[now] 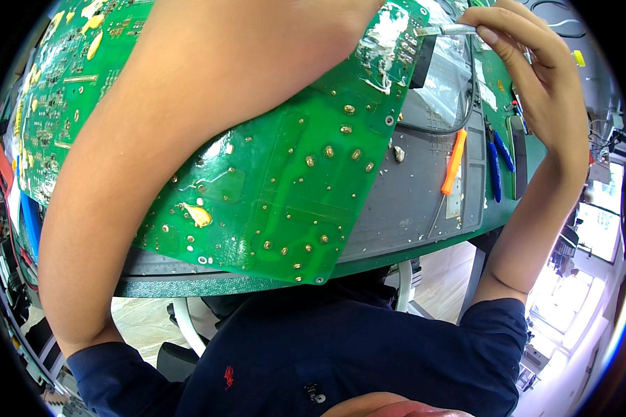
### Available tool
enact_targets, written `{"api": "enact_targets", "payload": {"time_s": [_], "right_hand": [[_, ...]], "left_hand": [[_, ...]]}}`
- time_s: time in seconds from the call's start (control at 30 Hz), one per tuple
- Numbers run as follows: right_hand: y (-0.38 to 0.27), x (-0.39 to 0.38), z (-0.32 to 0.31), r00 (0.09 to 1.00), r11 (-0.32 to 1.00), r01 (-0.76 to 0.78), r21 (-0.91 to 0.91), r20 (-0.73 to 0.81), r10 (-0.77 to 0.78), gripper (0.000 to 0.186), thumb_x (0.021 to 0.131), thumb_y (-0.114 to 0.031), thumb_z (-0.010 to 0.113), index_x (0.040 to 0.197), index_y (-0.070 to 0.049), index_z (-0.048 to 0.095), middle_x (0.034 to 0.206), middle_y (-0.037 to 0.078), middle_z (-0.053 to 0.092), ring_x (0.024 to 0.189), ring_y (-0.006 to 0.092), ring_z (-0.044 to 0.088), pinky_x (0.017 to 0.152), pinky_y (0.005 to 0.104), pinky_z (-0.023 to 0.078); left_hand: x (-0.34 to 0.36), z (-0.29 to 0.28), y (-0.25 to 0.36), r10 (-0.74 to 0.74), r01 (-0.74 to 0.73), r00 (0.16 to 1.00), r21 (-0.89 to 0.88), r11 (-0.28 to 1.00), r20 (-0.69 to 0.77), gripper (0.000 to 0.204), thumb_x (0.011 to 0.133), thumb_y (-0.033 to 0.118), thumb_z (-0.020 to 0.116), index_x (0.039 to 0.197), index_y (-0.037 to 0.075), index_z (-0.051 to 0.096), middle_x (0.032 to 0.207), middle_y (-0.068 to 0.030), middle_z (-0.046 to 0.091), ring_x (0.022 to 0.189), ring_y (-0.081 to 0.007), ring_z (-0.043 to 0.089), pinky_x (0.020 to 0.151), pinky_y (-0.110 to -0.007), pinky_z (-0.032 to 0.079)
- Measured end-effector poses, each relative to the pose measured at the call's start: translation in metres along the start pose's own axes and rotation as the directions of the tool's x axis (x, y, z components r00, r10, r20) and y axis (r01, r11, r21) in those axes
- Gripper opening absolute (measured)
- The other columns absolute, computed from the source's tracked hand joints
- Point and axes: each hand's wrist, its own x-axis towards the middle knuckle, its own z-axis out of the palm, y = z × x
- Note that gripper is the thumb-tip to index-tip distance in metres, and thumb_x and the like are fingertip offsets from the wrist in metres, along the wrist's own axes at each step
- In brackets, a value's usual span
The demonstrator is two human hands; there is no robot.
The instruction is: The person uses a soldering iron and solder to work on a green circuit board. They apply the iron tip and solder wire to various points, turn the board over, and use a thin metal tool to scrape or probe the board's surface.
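A large green circuit board [271,198] lies tilted across the near edge of the bench, with solder joints and white and yellow residue on it. My left forearm crosses it, and my left hand [313,31] is over its upper part, its fingers cut off by the top of the picture. My right hand [535,73] is closed on a slim silvery tool [451,30], whose flat tip reaches the board's upper right edge beside a white patch [384,33] among the solder points.
On a grey work mat [375,222] lie an orange-handled screwdriver [454,160] and blue-handled pliers [495,160]. A black cable [431,130] and clear plastic bags [445,83] are at the back right. A white chair frame [188,326] is below the bench.
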Motion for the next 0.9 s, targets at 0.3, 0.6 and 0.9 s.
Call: {"api": "enact_targets", "payload": {"time_s": [0.3, 0.6, 0.9], "right_hand": [[0.002, 0.003, 0.002, 0.996, 0.993, -0.072, 0.089, 0.058, 0.067, 0.011, 0.092, -0.006, 0.065, 0.095, 0.002, 0.072, 0.074, 0.007, 0.058, 0.067, 0.0166, 0.05, 0.06, 0.0322, 0.039], [0.021, -0.019, 0.005, 0.999, 0.982, 0.001, 0.19, 0.049, -0.011, 0.017, 0.102, -0.01, 0.061, 0.11, 0.0, 0.072, 0.097, 0.008, 0.068, 0.091, 0.0124, 0.061, 0.086, 0.0254, 0.046], [0.0, -0.029, -0.002, 0.992, 0.991, -0.113, 0.067, 0.061, 0.109, 0.018, 0.1, -0.01, 0.063, 0.112, -0.003, 0.074, 0.096, 0.005, 0.069, 0.089, 0.0109, 0.061, 0.08, 0.0247, 0.044]], "left_hand": [[0.004, -0.011, 0.007, -0.148, 0.16, 0.984, -0.124, 0.979, 0.101, 0.01, 0.087, 0.005, 0.069, 0.096, 0.004, 0.066, 0.08, 0.0019, 0.055, 0.055, -0.0032, 0.037, 0.05, -0.023, 0.029], [0.011, -0.021, 0.005, -0.193, 0.236, 0.96, -0.214, 0.948, 0.202, 0.009, 0.087, 0.006, 0.069, 0.095, 0.005, 0.066, 0.078, 0.0012, 0.054, 0.055, -0.0043, 0.038, 0.05, -0.024, 0.03], [-0.001, -0.004, 0.0, 0.003, -0.003, 1.0, 0.024, 1.0, 0.0, 0.009, 0.086, 0.007, 0.07, 0.093, 0.005, 0.066, 0.078, -0.001, 0.054, 0.055, -0.0079, 0.04, 0.051, -0.027, 0.033]]}}
